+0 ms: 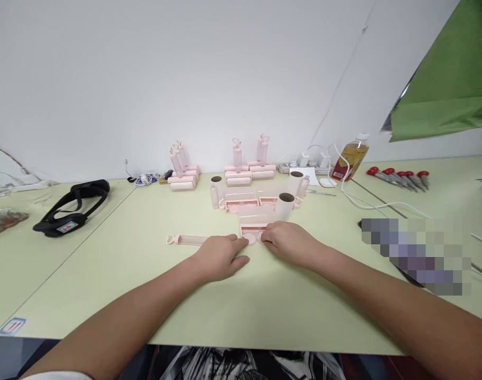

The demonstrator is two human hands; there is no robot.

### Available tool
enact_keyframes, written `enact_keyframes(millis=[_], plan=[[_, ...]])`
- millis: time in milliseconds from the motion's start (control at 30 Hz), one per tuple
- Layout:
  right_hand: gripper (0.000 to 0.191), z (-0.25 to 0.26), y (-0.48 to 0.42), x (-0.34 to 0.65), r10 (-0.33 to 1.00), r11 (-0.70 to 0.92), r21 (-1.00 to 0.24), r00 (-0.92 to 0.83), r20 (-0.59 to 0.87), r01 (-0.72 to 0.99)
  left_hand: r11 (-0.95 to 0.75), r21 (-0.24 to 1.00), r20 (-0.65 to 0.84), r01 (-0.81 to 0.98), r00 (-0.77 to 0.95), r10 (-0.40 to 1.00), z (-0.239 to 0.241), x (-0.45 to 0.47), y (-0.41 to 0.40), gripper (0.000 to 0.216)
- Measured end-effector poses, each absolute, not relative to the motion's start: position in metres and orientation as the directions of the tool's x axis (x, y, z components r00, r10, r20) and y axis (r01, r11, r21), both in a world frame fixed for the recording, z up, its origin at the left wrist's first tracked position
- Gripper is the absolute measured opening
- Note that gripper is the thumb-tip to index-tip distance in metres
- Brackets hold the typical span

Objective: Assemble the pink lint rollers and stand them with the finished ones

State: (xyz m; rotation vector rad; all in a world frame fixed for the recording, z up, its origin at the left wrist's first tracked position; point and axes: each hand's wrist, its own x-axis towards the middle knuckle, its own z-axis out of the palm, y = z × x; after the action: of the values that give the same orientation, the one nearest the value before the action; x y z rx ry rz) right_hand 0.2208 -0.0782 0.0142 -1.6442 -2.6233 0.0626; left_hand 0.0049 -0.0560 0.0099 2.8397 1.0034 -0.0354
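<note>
My left hand (221, 257) rests on the table with its fingers stretched out, the index fingertip touching a small pink disc (249, 239). The fingers of my right hand (290, 244) are bent and pressed together at a second pink disc (259, 237), which they partly cover. Just behind both hands lies an open pink case (247, 228) with a clear lid (254, 215) raised. A white cardboard tube (283, 208) stands beside it, behind my right hand. Left of my left hand lies a clear tube with a pink ring cap (189, 240), its near end hidden.
Farther back are two more open pink cases (241, 203) with upright tubes. Closed pink rollers (182, 182) with bottles on top line the wall. A black headset (73, 208) lies left; a drink bottle (350, 158), white cables (363, 200) and red-handled screwdrivers (399, 178) lie right.
</note>
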Motion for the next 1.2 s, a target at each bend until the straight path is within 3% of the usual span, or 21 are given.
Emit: enact_keyframes(millis=[300, 467, 567, 767, 1200], plan=[[0.019, 0.012, -0.078, 0.219, 0.939, 0.343, -0.043, -0.342, 0.016, 0.938, -0.745, 0.083, -0.112, 0.661, 0.749, 0.653, 0.01, 0.01, -0.057, 0.039], [0.02, 0.009, -0.077, 0.222, 0.925, 0.38, -0.07, -0.378, 0.039, 0.922, -0.725, 0.005, -0.141, 0.688, 0.719, 0.681, 0.008, 0.014, -0.058, 0.053], [0.022, 0.009, -0.077, 0.222, 0.91, 0.414, -0.075, -0.411, 0.044, 0.907, -0.735, -0.011, -0.13, 0.678, 0.728, 0.674, 0.006, 0.016, -0.061, 0.05], [0.025, 0.011, -0.076, 0.223, 0.883, 0.468, -0.079, -0.468, 0.019, 0.88, -0.723, -0.011, -0.022, 0.69, 0.723, 0.69, 0.002, 0.02, -0.059, 0.032], [0.024, 0.016, -0.079, 0.222, 0.883, 0.469, -0.102, -0.469, 0.025, 0.877, -0.779, -0.009, 0.17, 0.627, 0.769, 0.616, -0.009, 0.02, -0.053, 0.032]])
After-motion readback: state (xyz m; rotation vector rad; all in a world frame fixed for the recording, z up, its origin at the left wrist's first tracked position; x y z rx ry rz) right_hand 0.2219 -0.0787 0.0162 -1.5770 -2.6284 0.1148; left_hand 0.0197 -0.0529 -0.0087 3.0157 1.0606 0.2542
